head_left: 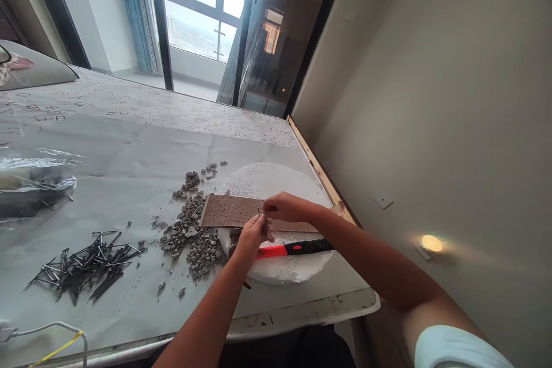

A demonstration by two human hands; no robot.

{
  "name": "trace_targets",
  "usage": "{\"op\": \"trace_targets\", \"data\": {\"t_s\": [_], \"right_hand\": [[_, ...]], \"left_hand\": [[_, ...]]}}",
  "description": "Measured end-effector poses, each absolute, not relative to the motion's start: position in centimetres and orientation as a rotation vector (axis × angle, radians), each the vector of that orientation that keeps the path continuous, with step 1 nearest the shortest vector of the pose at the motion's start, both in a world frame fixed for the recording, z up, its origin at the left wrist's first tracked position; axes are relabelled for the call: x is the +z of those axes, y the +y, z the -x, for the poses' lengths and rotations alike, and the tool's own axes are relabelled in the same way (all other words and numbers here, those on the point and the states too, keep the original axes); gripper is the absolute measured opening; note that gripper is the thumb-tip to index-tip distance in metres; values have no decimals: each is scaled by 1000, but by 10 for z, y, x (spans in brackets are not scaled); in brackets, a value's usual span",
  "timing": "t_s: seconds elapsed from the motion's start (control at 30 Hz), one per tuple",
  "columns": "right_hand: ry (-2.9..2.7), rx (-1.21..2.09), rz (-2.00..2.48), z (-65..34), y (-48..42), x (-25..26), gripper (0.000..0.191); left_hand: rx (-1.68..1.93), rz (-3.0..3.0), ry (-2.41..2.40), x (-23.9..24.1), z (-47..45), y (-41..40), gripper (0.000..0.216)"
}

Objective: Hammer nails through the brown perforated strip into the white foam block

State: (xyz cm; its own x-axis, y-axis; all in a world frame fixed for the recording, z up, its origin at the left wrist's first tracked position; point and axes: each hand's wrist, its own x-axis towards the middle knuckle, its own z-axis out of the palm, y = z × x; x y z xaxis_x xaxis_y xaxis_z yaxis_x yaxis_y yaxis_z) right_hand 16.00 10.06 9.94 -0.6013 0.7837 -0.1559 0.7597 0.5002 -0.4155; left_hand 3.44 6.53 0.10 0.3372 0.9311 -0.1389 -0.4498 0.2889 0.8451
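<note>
Over a brown cardboard strip [230, 211] dotted with rows of small holes, my two hands meet with their fingertips close together. My left hand [255, 233] is closed in a pinch, and my right hand [280, 207] pinches right beside it. Whatever lies between the fingers is too small to make out. Under the strip is a round white foam slab [276, 273]. A hammer [297, 248] with a red and black handle rests on the slab below my hands, its dark head partly hidden behind my left hand.
Grey rubble [196, 236] lies heaped left of the slab. Further left is a pile of long nails [88, 267], with a clear plastic bag [34, 187] beyond it. A white cable [52, 326] sits at the near left. The wall [409, 126] rises close on the right.
</note>
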Motion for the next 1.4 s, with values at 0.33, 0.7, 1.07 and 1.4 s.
{"op": "trace_targets", "data": {"t_s": [0.33,0.7,1.07,1.4], "right_hand": [[-2799,-44,1856,-180,106,54,25],[-2884,-131,1956,-165,108,29,24],[-2964,-114,1920,-157,114,33,23],[-3097,-52,1783,-161,123,45,22]], "left_hand": [[1098,-503,769,-5,-32,70,34],[1073,-536,773,-10,-33,72,29],[1067,-527,748,-10,-34,80,27],[1075,-502,750,-12,-37,88,24]]}}
